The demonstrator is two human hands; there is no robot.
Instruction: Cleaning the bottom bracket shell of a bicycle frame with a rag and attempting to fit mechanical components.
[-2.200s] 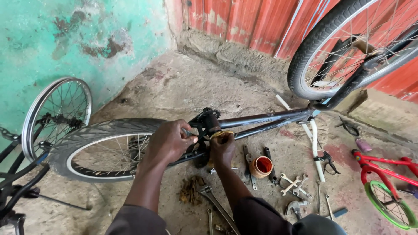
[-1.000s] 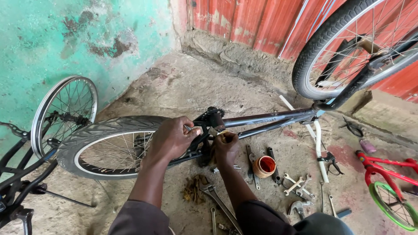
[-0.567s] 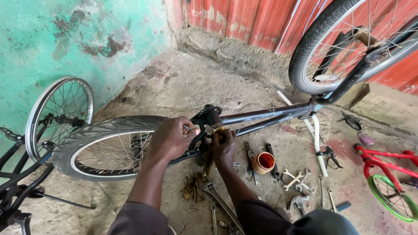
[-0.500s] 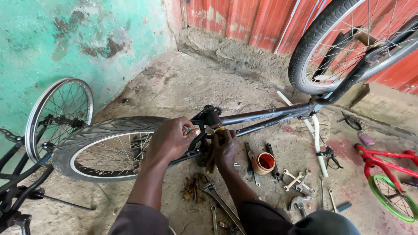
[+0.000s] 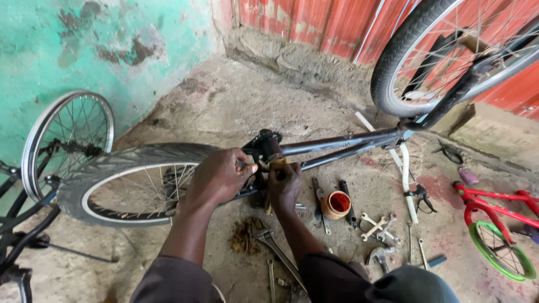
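Bicycle frame (image 5: 342,143) on dusty concrete floor (image 5: 236,106), turquoise wall (image 5: 84,50), red corrugated sheeting (image 5: 325,25)

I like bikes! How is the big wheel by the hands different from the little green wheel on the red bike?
The big wheel wears a grey knobbly tyre; the little green wheel has a bright green rim. The big wheel sits in a dark frame that the left hand and right hand touch; no hand touches the little green wheel. Both have thin spokes and lie low by the floor.
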